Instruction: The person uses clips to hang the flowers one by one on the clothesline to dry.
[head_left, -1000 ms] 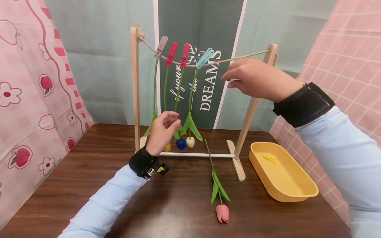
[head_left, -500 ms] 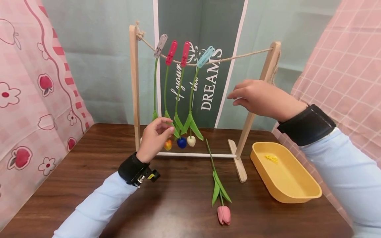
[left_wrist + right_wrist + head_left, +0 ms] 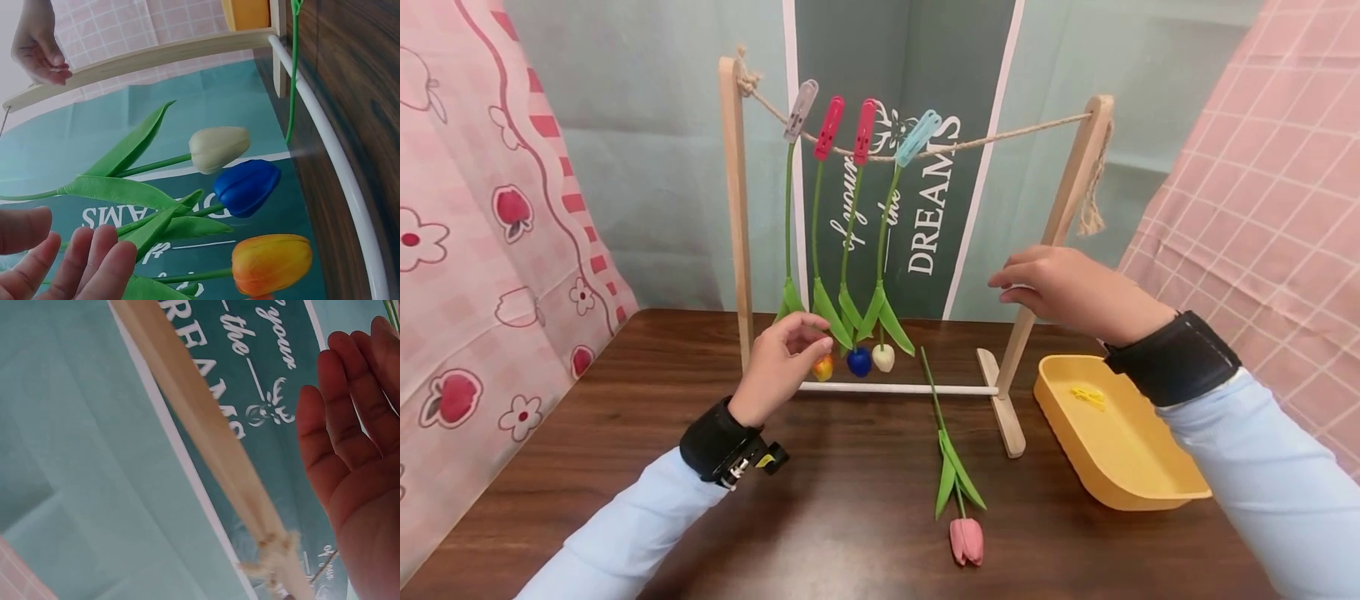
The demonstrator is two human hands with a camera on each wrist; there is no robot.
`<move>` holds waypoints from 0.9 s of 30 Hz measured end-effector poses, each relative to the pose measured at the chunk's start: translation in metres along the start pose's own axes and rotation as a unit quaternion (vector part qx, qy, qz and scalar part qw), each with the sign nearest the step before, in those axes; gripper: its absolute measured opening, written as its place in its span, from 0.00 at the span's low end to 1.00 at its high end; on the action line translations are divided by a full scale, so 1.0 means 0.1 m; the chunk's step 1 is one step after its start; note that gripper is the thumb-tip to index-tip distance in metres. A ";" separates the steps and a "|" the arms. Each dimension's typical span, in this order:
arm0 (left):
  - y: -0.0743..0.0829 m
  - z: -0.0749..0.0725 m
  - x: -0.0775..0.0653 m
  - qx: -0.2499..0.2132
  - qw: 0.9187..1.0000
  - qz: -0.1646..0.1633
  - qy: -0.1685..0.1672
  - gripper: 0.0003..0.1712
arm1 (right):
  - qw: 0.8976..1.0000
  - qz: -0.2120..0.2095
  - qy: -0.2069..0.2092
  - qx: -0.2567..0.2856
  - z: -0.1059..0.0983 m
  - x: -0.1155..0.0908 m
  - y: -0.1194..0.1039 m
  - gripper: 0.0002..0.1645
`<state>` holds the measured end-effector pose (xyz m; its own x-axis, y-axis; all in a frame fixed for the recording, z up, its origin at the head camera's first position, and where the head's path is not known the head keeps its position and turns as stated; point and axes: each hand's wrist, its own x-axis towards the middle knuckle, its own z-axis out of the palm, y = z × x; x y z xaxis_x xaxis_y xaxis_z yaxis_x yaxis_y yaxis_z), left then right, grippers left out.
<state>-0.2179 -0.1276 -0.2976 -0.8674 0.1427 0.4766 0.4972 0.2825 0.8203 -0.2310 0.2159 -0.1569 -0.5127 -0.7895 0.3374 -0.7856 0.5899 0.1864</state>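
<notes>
Artificial tulips hang heads down from a rope, held by a grey clothespin, two red ones and a light blue one. Their heads include an orange-yellow tulip, a blue tulip and a white tulip; the leftmost head is hidden behind my left hand. My left hand, fingers loosely bent and holding nothing, is beside the orange-yellow head. Empty too, my right hand hovers before the stand's right post, its fingers extended in the right wrist view. A pink tulip lies on the table.
The wooden stand's left post and white bottom bar frame the hanging flowers. A yellow basin with yellow clothespins sits at the right, partly under my right forearm. A rope tail dangles by the right post.
My right hand has come down from near the rope toward the basin. My left hand has drawn back left and slightly down, uncovering more of the orange-yellow tulip.
</notes>
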 end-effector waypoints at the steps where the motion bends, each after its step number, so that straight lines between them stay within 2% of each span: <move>1: -0.01 0.00 -0.01 0.001 1.000 -0.001 -0.001 0.11 | 1.000 0.006 -0.002 0.005 0.03 -0.02 0.00 0.13; 8: -0.07 -0.01 -0.09 0.005 1.000 -0.013 -0.011 0.11 | 0.999 0.019 0.003 0.025 0.23 -0.19 0.07 0.11; 13: -0.09 -0.02 -0.12 0.016 1.000 -0.019 -0.018 0.10 | 0.998 0.044 -0.009 0.035 0.35 -0.29 0.10 0.11; 21: -0.13 -0.03 -0.18 0.038 0.998 -0.043 -0.019 0.09 | 0.997 0.064 -0.010 0.047 0.50 -0.47 0.16 0.10; 27: -0.19 -0.05 -0.21 0.051 0.998 -0.042 -0.015 0.09 | 0.995 0.074 -0.013 0.059 0.59 -0.60 0.23 0.11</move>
<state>-0.2085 -0.1410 -0.3213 -0.9072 0.1420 0.3960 0.4190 0.3895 0.8202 -0.2391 0.2669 -0.2269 -0.6336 -0.7005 0.3286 -0.7351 0.6775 0.0268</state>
